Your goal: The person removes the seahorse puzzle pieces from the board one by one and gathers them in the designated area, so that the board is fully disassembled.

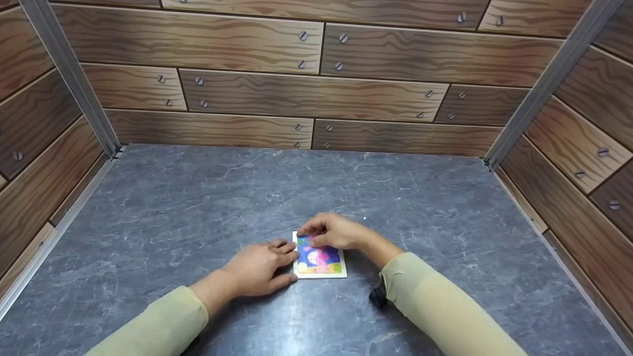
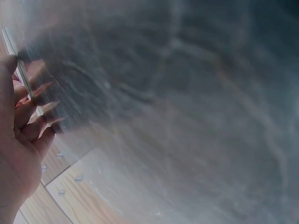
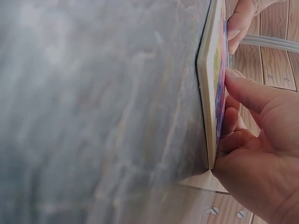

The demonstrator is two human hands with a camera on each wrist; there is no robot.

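Note:
A small, flat rectangular board (image 1: 320,277) with a pale border and a bright blue, pink and yellow picture lies on the table in front of the person. At its left edge rests the left hand (image 1: 259,268), with its extended fingers and thumb touching the border. From the far right side the right hand (image 1: 339,232) reaches over the board, its bent fingers at the upper left of the picture and its thumb on the surface. In the right wrist view the thumb and curled fingers (image 3: 230,121) meet the picture side; I cannot tell whether they pinch a piece.
The grey marbled tabletop (image 1: 207,193) surrounds the board. Wood-patterned panels (image 1: 247,94) stand at the back and both sides, with metal posts (image 1: 539,94) at the rear corners. A dark object (image 1: 378,295) hangs beneath the right sleeve cuff.

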